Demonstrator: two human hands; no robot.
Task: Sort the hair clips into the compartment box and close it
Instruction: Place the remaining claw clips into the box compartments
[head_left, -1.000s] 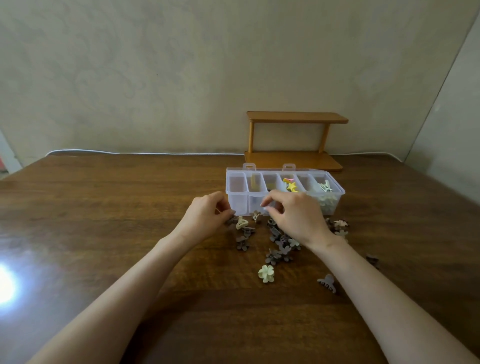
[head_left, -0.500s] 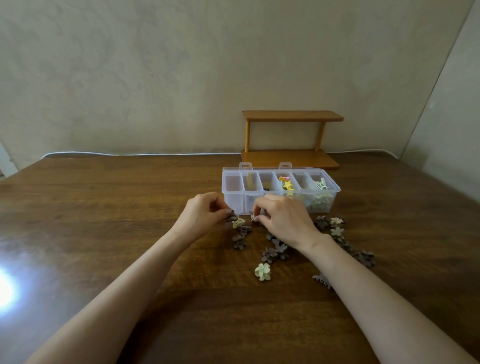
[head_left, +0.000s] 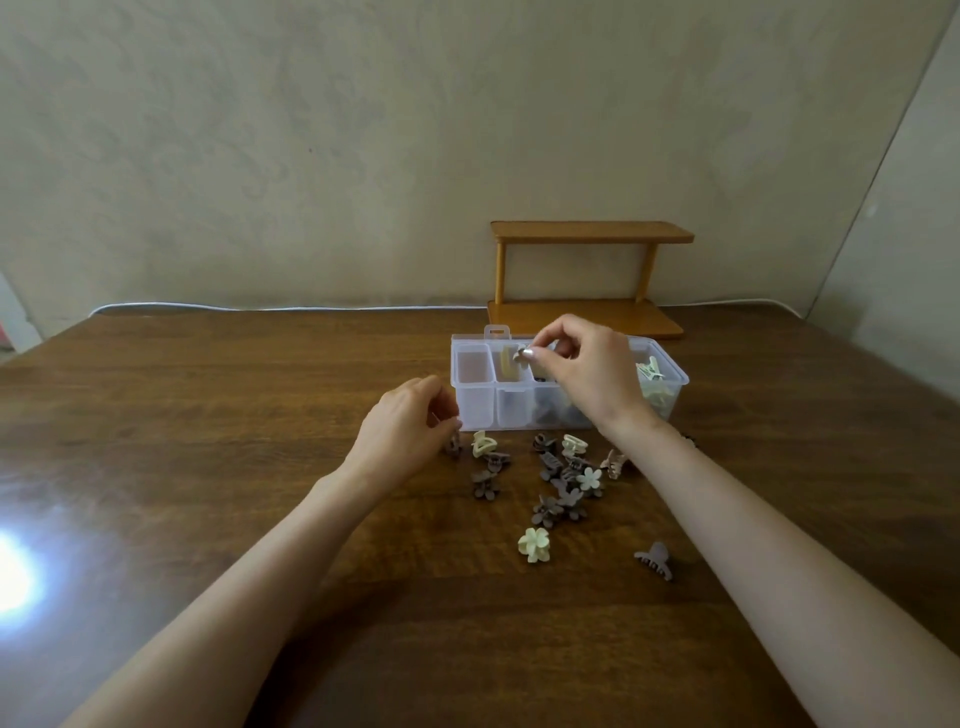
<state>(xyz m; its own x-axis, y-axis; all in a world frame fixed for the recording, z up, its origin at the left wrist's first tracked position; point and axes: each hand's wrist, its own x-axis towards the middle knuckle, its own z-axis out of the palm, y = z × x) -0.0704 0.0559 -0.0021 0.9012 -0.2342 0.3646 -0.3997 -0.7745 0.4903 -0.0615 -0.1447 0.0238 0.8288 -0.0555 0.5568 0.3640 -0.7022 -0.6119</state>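
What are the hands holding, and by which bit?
The right hand pinches a small clip by one end, above the box. The left hand: cannot tell.

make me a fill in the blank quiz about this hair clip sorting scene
1. The right hand pinches one small ____ over the compartment box.
2. The left hand is by the box's front ____ corner.
3. Behind the box stands a wooden ____.
4. The cream flower clip lies on the table in ____ of the box.
Missing words: hair clip; left; shelf; front.
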